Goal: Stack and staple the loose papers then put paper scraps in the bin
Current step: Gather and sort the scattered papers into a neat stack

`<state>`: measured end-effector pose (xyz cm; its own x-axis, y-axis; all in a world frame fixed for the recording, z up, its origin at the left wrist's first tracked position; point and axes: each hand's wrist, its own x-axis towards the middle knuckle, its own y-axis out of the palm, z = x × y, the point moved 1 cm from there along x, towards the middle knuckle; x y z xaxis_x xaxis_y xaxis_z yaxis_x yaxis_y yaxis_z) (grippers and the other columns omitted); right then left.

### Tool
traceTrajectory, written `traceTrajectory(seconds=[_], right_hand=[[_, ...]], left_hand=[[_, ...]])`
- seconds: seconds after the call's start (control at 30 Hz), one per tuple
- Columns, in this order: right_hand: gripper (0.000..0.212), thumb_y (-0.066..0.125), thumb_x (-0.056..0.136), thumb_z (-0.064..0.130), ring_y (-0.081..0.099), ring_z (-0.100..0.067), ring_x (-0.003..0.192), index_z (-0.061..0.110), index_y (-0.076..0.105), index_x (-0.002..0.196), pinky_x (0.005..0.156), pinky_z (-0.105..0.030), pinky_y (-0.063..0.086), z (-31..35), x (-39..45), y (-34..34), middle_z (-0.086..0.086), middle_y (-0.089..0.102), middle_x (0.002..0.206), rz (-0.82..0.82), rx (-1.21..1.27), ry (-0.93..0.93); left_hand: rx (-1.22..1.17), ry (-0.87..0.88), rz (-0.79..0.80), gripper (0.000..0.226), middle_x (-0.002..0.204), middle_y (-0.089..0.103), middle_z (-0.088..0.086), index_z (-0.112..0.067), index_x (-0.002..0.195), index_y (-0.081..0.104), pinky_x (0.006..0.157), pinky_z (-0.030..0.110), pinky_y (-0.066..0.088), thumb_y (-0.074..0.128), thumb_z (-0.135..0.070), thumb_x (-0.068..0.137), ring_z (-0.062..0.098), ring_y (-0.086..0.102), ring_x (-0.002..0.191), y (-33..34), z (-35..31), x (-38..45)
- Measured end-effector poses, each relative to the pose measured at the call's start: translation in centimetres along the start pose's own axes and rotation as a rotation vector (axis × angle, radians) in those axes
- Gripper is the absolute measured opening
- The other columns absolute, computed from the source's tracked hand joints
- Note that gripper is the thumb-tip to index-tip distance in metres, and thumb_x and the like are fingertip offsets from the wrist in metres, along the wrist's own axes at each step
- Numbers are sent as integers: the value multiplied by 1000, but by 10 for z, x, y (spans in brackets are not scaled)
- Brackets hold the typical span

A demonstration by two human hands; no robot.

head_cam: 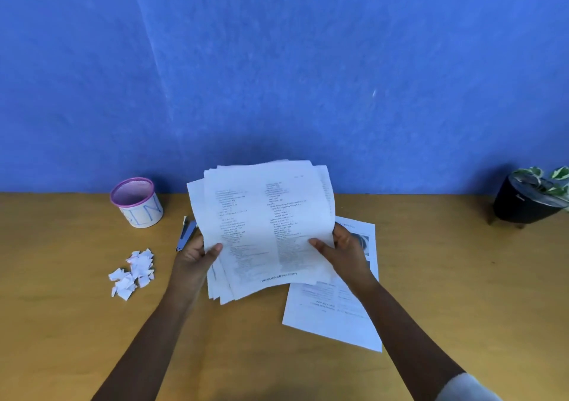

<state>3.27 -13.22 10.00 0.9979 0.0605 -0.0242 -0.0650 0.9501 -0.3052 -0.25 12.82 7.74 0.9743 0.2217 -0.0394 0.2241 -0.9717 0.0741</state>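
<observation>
I hold a fanned bundle of printed papers (261, 216) tilted up above the wooden table (446, 277). My left hand (197, 256) grips its left edge and my right hand (341, 246) grips its right edge, thumbs on the front sheet. One more printed sheet (332, 314) lies flat on the table under my right forearm. A blue stapler (185, 235) lies just left of the bundle, partly hidden by it. A heap of white paper scraps (132, 273) sits further left. Behind the scraps stands the small bin (137, 202), a pink-rimmed mesh cup with a white label.
A black pot with a green-and-white plant (529, 199) stands at the far right of the table. A blue backdrop (277, 62) rises directly behind the table's back edge.
</observation>
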Motion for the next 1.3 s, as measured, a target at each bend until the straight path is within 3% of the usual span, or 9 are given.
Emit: traceTrajectory(seconds=[0.13,0.27,0.37,0.43,0.57,0.73,0.9,1.13,1.3], right_hand=[[26,69,82,12,66,6,87,33,62,96,75,-12,52,13,-7,-9,22,69,95,27,83,10],[55,61,79,-8,50,9,38,24,53,34,44,-9,40,27,-14,-10,16,51,32,8,148,12],[17,67,79,0,59,15,53,16,66,74,48,-3,43,27,-14,-4,18,66,64,4,159,-50],[16,65,85,6,63,14,70,19,67,95,63,-5,49,28,-12,2,15,67,85,-24,195,-53],[18,72,80,16,63,2,79,30,63,88,62,-8,52,36,-12,8,16,66,85,-30,205,-32],[23,77,73,17,62,2,76,29,61,83,60,-8,50,39,-14,7,18,66,79,-14,236,25],[22,81,69,11,69,-7,83,26,71,81,74,-23,55,45,-10,4,12,75,81,9,333,-18],[75,88,46,42,65,-32,104,9,63,108,91,-53,52,46,-4,-11,-12,70,109,39,345,-7],[89,89,35,56,63,-31,109,13,64,109,94,-52,50,46,-4,-14,-12,69,112,79,331,-12]], left_hand=[[-29,16,4,22,78,72,-23,-15,98,65,66,7,51,55,1,85,-6,66,79,2,-13,0],[51,68,6,18,56,66,-23,-11,75,64,56,3,44,57,3,84,-9,61,59,12,-23,2],[18,149,-65,24,85,70,-23,-6,107,61,69,3,49,57,0,85,-13,63,79,23,-32,-1],[2,193,-73,32,108,65,-9,-4,117,57,78,7,50,56,-2,85,-7,63,91,32,-37,-4],[27,197,-78,27,90,69,-30,-17,107,61,76,10,52,58,-3,84,-7,64,88,40,-41,-7],[-47,161,-61,36,108,66,-7,-20,113,54,78,25,56,63,-8,80,14,63,102,39,-45,-7],[-92,194,-23,45,103,71,-12,-22,110,59,77,25,56,74,-31,68,12,66,98,32,-59,0],[-96,176,65,43,84,71,-23,-31,91,61,61,17,53,80,-41,53,8,68,88,30,-73,0],[-119,199,200,30,81,72,-22,-43,79,70,60,16,53,78,-46,50,0,68,81,31,-84,-2]])
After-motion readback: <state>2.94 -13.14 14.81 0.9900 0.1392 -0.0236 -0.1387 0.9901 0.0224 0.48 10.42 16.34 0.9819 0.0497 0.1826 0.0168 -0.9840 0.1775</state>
